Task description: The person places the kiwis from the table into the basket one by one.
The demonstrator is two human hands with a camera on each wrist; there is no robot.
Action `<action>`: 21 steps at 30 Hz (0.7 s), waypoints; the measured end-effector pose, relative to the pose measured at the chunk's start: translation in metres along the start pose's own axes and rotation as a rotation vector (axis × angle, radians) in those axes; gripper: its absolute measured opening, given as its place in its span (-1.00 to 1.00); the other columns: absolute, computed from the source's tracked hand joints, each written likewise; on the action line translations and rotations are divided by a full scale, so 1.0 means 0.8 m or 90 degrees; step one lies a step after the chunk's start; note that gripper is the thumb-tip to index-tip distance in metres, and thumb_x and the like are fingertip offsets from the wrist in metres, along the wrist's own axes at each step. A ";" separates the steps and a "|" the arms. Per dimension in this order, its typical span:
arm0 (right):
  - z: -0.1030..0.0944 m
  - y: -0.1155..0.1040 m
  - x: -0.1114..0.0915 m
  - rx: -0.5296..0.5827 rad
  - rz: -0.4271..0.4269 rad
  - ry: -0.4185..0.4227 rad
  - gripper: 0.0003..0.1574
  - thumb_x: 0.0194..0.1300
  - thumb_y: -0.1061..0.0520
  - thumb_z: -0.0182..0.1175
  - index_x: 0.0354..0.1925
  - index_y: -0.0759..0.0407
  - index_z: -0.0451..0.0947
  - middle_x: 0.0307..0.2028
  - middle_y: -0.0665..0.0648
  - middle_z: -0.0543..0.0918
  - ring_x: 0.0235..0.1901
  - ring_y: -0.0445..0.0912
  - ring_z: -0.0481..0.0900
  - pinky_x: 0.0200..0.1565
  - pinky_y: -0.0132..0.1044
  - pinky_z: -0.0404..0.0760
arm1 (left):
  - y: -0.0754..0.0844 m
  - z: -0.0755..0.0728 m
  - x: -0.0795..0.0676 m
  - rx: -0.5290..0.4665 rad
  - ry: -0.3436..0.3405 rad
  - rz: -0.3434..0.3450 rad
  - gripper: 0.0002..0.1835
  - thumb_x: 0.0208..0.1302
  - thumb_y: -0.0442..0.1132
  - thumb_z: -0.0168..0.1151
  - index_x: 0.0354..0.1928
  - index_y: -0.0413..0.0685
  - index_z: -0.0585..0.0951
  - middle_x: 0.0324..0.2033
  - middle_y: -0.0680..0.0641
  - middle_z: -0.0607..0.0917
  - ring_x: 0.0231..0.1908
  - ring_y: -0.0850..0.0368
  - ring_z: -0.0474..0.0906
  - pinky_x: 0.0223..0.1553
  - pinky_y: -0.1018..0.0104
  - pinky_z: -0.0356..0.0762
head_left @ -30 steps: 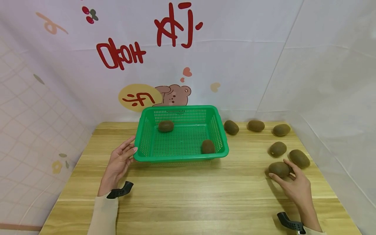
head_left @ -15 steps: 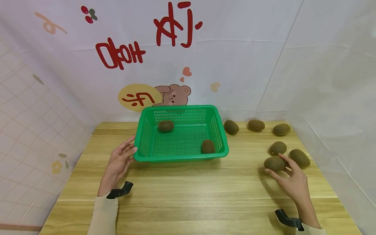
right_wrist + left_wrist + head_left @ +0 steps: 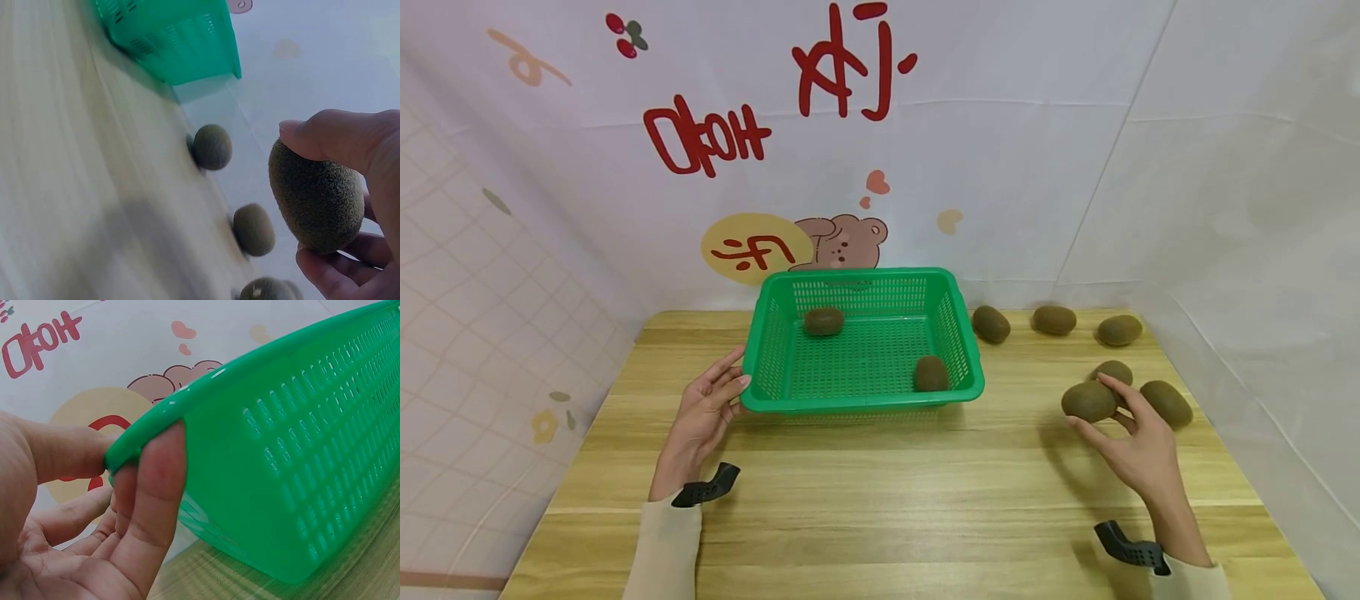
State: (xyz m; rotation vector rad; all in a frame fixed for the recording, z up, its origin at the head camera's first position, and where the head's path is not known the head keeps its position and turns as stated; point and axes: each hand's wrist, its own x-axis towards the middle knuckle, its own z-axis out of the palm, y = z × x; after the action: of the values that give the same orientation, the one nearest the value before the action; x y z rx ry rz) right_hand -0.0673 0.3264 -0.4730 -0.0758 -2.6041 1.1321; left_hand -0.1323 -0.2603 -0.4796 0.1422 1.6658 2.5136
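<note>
A green plastic basket (image 3: 865, 403) with slotted walls stands toward the back of the table. My left hand (image 3: 706, 410) pinches its left rim between thumb and fingers, plain in the left wrist view on the basket's rim (image 3: 206, 381). Inside lie two brown kiwis, one kiwi (image 3: 824, 322) at the back left and another kiwi (image 3: 931, 374) at the front right. On the right, my right hand (image 3: 1138, 446) grips a kiwi (image 3: 1087, 402) between thumb and fingers. In the right wrist view this fuzzy kiwi (image 3: 319, 197) is held off the table.
Beside the basket, a kiwi (image 3: 991, 324), another kiwi (image 3: 1054, 320) and a third kiwi (image 3: 1118, 331) line the table's back edge. Closer to my right hand are a partly hidden kiwi (image 3: 1112, 373) and a kiwi (image 3: 1166, 404). A printed cloth (image 3: 1000, 150) hangs behind the wooden table (image 3: 880, 508).
My right hand has lifted its kiwi and carried it left and a little farther back, now overlapping another kiwi. The left hand and the basket have stayed in place.
</note>
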 end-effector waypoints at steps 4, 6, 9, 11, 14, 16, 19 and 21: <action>0.002 -0.010 0.006 0.017 -0.010 -0.003 -0.01 0.14 0.07 0.58 0.47 -0.02 0.39 0.33 0.19 0.46 0.11 -0.61 0.31 0.03 -0.83 0.40 | 0.000 0.000 0.001 0.005 0.005 -0.005 -0.26 0.51 -0.43 0.13 0.61 -0.27 0.05 -0.05 0.03 0.62 -0.25 0.29 0.69 -0.34 0.49 0.68; 0.004 -0.015 0.010 0.025 -0.015 -0.007 0.00 0.14 0.08 0.58 0.48 -0.04 0.38 0.35 0.20 0.44 0.11 -0.60 0.32 0.04 -0.83 0.40 | 0.000 0.000 0.001 0.004 0.005 -0.006 -0.24 0.51 -0.43 0.13 0.61 -0.29 0.02 -0.05 0.03 0.62 -0.25 0.29 0.69 -0.34 0.49 0.68; 0.006 -0.024 0.015 0.033 -0.020 -0.012 0.00 0.15 0.07 0.57 0.49 -0.09 0.36 0.36 0.20 0.45 0.08 -0.61 0.37 0.04 -0.82 0.41 | 0.000 0.000 0.000 -0.003 0.002 -0.005 -0.26 0.51 -0.43 0.13 0.61 -0.27 0.04 -0.05 0.03 0.62 -0.26 0.29 0.70 -0.33 0.50 0.69; 0.007 -0.031 0.018 0.034 -0.016 -0.016 0.00 0.16 0.03 0.57 0.49 -0.17 0.35 0.35 0.17 0.45 0.06 -0.65 0.39 0.02 -0.81 0.41 | 0.000 0.000 0.000 -0.011 0.000 -0.004 -0.26 0.51 -0.44 0.12 0.61 -0.26 0.05 -0.06 0.03 0.62 -0.26 0.29 0.70 -0.33 0.50 0.69; 0.009 -0.041 0.023 0.030 -0.018 -0.021 0.00 0.17 -0.01 0.56 0.49 -0.24 0.34 0.35 0.16 0.47 0.05 -0.69 0.41 0.01 -0.80 0.40 | 0.000 0.000 0.000 -0.012 -0.002 -0.004 -0.26 0.52 -0.45 0.11 0.61 -0.27 0.03 -0.06 0.02 0.62 -0.25 0.29 0.70 -0.32 0.49 0.69; 0.011 -0.048 0.027 0.027 -0.025 -0.020 0.01 0.16 -0.02 0.57 0.49 -0.23 0.34 0.35 0.16 0.48 0.05 -0.70 0.40 0.02 -0.80 0.39 | 0.000 0.000 0.000 -0.011 0.000 -0.005 -0.28 0.52 -0.44 0.11 0.60 -0.23 0.08 -0.05 0.01 0.62 -0.24 0.28 0.70 -0.32 0.49 0.69; 0.016 -0.058 0.034 0.043 -0.043 -0.012 0.00 0.14 0.02 0.58 0.48 -0.19 0.37 0.30 0.15 0.53 0.06 -0.63 0.43 0.05 -0.80 0.40 | 0.001 0.001 0.001 -0.009 0.006 -0.006 -0.36 0.51 -0.44 0.12 0.56 -0.12 0.22 -0.05 0.01 0.61 -0.23 0.27 0.70 -0.33 0.48 0.69; 0.020 -0.065 0.038 0.062 -0.057 -0.007 0.00 0.13 0.07 0.59 0.47 -0.14 0.39 0.28 0.12 0.54 0.08 -0.55 0.45 0.07 -0.78 0.42 | 0.001 0.001 0.001 -0.011 0.009 -0.007 -0.40 0.51 -0.44 0.13 0.52 -0.05 0.29 -0.06 0.02 0.61 -0.23 0.27 0.70 -0.33 0.48 0.68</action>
State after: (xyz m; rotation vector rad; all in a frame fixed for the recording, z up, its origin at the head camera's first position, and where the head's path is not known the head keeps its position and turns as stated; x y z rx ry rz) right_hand -0.0976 0.2843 -0.4380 0.0681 -2.5306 1.2276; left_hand -0.1329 -0.2594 -0.4787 0.1135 1.6460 2.5261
